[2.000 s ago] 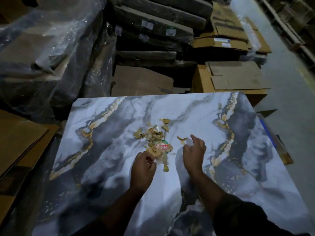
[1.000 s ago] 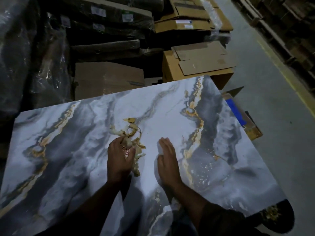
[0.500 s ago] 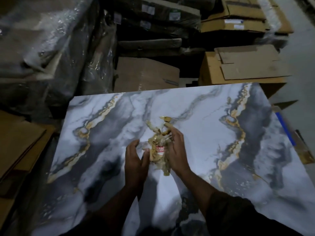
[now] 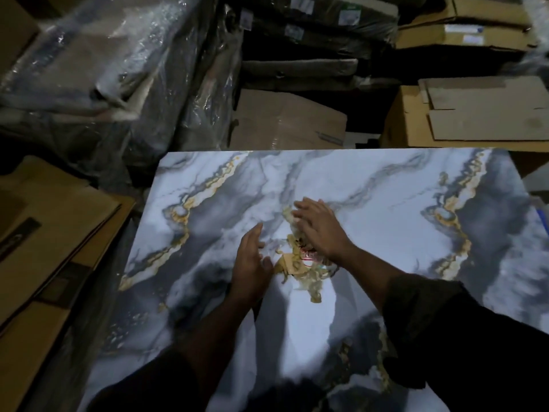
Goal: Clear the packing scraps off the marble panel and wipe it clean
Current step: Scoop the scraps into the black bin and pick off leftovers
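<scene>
Stacked cartons [image 4: 463, 120] and plastic-wrapped bundles [image 4: 98, 69] crowd the far side at twelve o'clock, their white labels [image 4: 347, 17] too blurred to read. Flat cardboard [image 4: 44, 233] lies at nine. On the marble panel [image 4: 386, 233], the scraps [image 4: 303, 263] sit at centre, one piece bearing red lettering I cannot make out. The left hand [image 4: 252, 263] is spread beside the pile; the right hand [image 4: 318, 230] lies flat over it, fingers extended.

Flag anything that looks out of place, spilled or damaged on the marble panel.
Only the packing scraps: a loose tan heap with a red-printed piece, mid-panel between the left hand and right hand. The marble panel shows no visible cracks or chips.
</scene>
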Demonstrator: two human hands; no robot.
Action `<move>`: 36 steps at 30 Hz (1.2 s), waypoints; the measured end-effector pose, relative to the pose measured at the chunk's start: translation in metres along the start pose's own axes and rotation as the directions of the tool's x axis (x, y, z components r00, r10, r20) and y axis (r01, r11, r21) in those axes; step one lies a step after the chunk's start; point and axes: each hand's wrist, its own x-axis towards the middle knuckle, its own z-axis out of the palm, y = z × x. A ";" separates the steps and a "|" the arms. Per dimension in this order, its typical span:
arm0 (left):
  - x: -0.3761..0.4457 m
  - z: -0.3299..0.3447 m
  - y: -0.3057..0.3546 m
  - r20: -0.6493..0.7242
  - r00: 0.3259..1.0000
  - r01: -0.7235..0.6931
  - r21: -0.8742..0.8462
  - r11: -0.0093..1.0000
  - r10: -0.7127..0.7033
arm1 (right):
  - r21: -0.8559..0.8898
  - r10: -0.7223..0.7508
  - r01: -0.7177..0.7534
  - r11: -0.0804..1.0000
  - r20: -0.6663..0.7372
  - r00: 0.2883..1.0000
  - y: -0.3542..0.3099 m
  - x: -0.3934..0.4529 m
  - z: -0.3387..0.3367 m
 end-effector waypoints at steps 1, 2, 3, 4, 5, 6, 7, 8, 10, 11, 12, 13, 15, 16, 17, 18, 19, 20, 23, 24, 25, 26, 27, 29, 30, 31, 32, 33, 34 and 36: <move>0.004 0.000 0.000 0.009 1.000 -0.024 0.048 0.999 0.023 | 0.001 -0.041 0.041 0.999 0.016 0.999 -0.002 -0.013 0.000; 0.009 0.001 0.001 0.012 0.998 -0.060 0.095 0.994 0.059 | -0.016 -0.078 0.078 0.997 0.031 0.997 -0.002 -0.027 -0.001; 0.014 0.001 0.003 0.031 0.995 -0.097 0.131 0.987 0.094 | -0.048 -0.104 0.106 0.993 0.046 0.994 -0.001 -0.040 -0.003; 0.019 0.001 0.007 0.078 0.990 -0.127 0.158 0.979 0.115 | -0.093 -0.126 0.131 0.987 0.063 0.990 -0.002 -0.053 -0.005; 0.023 0.000 0.011 0.146 0.982 -0.145 0.180 0.973 0.120 | -0.132 -0.137 0.147 0.980 0.083 0.987 -0.001 -0.065 -0.006; 0.027 0.001 0.014 0.219 0.969 -0.157 0.204 0.966 0.111 | -0.158 -0.142 0.157 0.975 0.102 0.985 -0.001 -0.076 -0.006; 0.031 0.001 0.016 0.279 0.954 -0.175 0.242 0.954 0.105 | -0.177 -0.140 0.160 0.971 0.120 0.983 -0.002 -0.085 -0.004; 0.035 0.001 0.018 0.321 0.941 -0.204 0.288 0.936 0.107 | -0.196 -0.132 0.156 0.968 0.132 0.982 -0.005 -0.092 -0.001; 0.040 0.002 0.020 0.348 0.930 -0.241 0.331 0.912 0.119 | -0.229 -0.121 0.145 0.963 0.114 0.986 -0.011 -0.102 0.007; 0.039 0.003 0.021 0.340 0.932 -0.244 0.329 0.912 0.126 | -0.243 -0.132 0.150 0.958 0.089 0.987 -0.013 -0.105 0.012; 0.036 0.005 0.022 0.324 0.935 -0.248 0.314 0.917 0.142 | -0.261 -0.152 0.161 0.952 0.057 0.987 -0.016 -0.107 0.018; 0.031 0.006 0.022 0.313 0.938 -0.246 0.293 0.924 0.150 | -0.281 -0.173 0.173 0.944 0.026 0.985 -0.018 -0.109 0.024; 0.017 0.010 0.022 0.283 0.945 -0.239 0.247 0.939 0.166 | -0.312 -0.175 0.159 0.936 -0.023 0.984 -0.022 -0.111 0.034; 0.008 0.011 0.024 0.255 0.950 -0.240 0.228 0.944 0.180 | -0.325 -0.164 0.142 0.935 -0.040 0.986 -0.024 -0.111 0.037; -0.001 0.013 0.026 0.217 0.957 -0.238 0.203 0.950 0.193 | -0.341 -0.161 0.133 0.931 -0.055 0.985 -0.026 -0.110 0.040; -0.009 0.013 0.031 0.182 0.962 -0.233 0.176 0.956 0.201 | -0.356 -0.166 0.130 0.925 -0.072 0.984 -0.029 -0.110 0.042; -0.015 0.012 0.035 0.163 0.968 -0.215 0.140 0.967 0.191 | -0.372 -0.176 0.132 0.919 -0.089 0.980 -0.030 -0.109 0.044; -0.021 0.011 0.040 0.162 0.973 -0.181 0.112 0.977 0.162 | -0.379 -0.188 0.134 0.916 -0.107 0.976 -0.032 -0.107 0.046; -0.032 0.010 0.044 0.191 0.981 0.028 0.019 0.999 -0.031 | -0.404 -0.216 0.147 0.903 -0.128 0.968 -0.035 -0.104 0.048; -0.035 0.010 0.042 0.196 0.975 0.108 -0.026 0.994 -0.101 | -0.408 -0.218 0.150 0.901 -0.124 0.968 -0.034 -0.104 0.049; -0.037 0.011 0.036 0.188 0.970 0.172 -0.069 0.983 -0.156 | -0.409 -0.218 0.152 0.900 -0.118 0.969 -0.034 -0.105 0.050; -0.040 0.010 0.035 0.180 0.963 0.224 -0.128 0.966 -0.200 | -0.401 -0.211 0.151 0.903 -0.109 0.971 -0.035 -0.107 0.051; -0.041 0.009 0.033 0.169 0.951 0.292 -0.224 0.930 -0.258 | -0.390 -0.208 0.149 0.909 -0.112 0.972 -0.035 -0.109 0.053; -0.042 0.004 0.037 0.175 0.910 0.413 -0.474 0.778 -0.377 | -0.365 -0.145 0.102 0.925 -0.092 0.985 -0.039 -0.110 0.054; -0.041 0.002 0.041 0.183 0.890 0.442 -0.569 0.694 -0.418 | -0.366 -0.106 0.073 0.928 -0.070 0.992 -0.043 -0.109 0.054; -0.040 0.000 0.042 0.165 0.879 0.446 -0.613 0.652 -0.447 | -0.380 -0.067 0.037 0.924 -0.065 0.996 -0.043 -0.104 0.053; -0.040 -0.002 0.042 0.132 0.875 0.439 -0.620 0.650 -0.466 | -0.353 -0.013 -0.022 0.935 -0.096 0.995 -0.047 -0.098 0.051; -0.041 -0.003 0.042 0.089 0.870 0.431 -0.615 0.661 -0.485 | -0.282 0.056 -0.098 0.954 -0.154 0.987 -0.053 -0.093 0.047; -0.042 -0.005 0.042 0.043 0.866 0.419 -0.606 0.676 -0.498 | -0.162 0.168 -0.203 0.966 -0.208 0.964 -0.060 -0.089 0.043; -0.045 -0.009 0.046 -0.022 0.872 0.389 -0.574 0.720 -0.488 | 0.100 0.355 -0.340 0.935 -0.242 0.903 -0.069 -0.084 0.031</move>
